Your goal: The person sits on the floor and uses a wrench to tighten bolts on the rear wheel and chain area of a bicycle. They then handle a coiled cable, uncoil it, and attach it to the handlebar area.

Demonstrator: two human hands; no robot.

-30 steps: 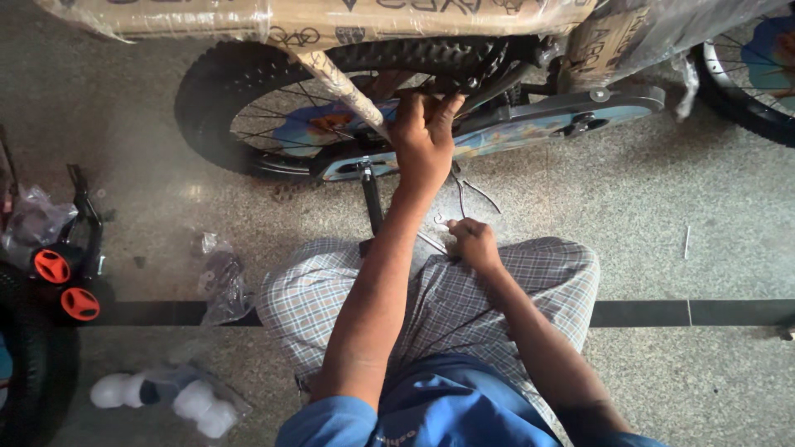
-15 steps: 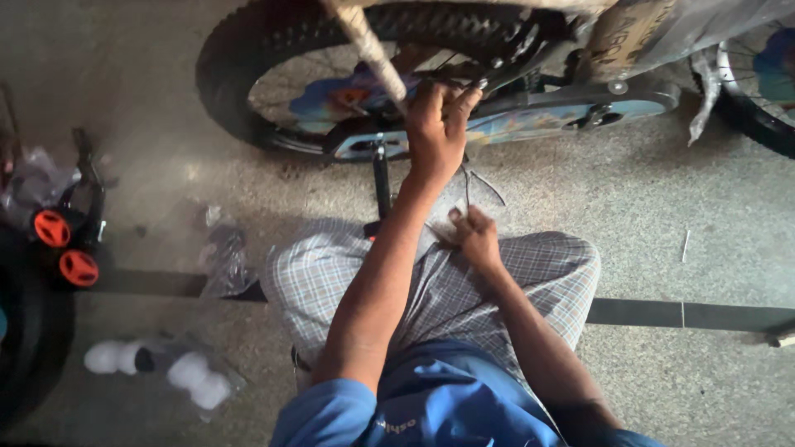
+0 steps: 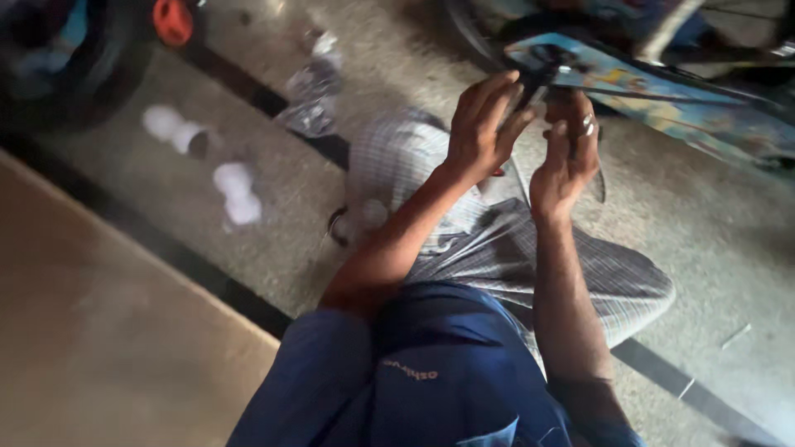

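Both of my hands are raised close together in front of a small bicycle's colourful chain guard (image 3: pixel 662 99). My left hand (image 3: pixel 484 124) has its fingers stretched up towards the guard's dark near end (image 3: pixel 538 62). A small red bit (image 3: pixel 498 172) shows under its palm. My right hand (image 3: pixel 567 157), wearing a ring, curls its fingers beside the left, just under that end. Blur hides whether either hand grips anything. My checked-cloth lap (image 3: pixel 497 240) lies below the hands.
The bicycle's rear wheel (image 3: pixel 729 25) runs along the top right. At top left are a dark tyre (image 3: pixel 74 74) and a red wheel part (image 3: pixel 172 21). White round pieces (image 3: pixel 232 190) and crumpled plastic wrap (image 3: pixel 310 99) lie on the grey floor, which a black strip (image 3: pixel 207 277) crosses.
The view has swung and tilted. My left hand has come off the wheel area and my right hand has risen from my knee; both now meet at the chain guard's end.
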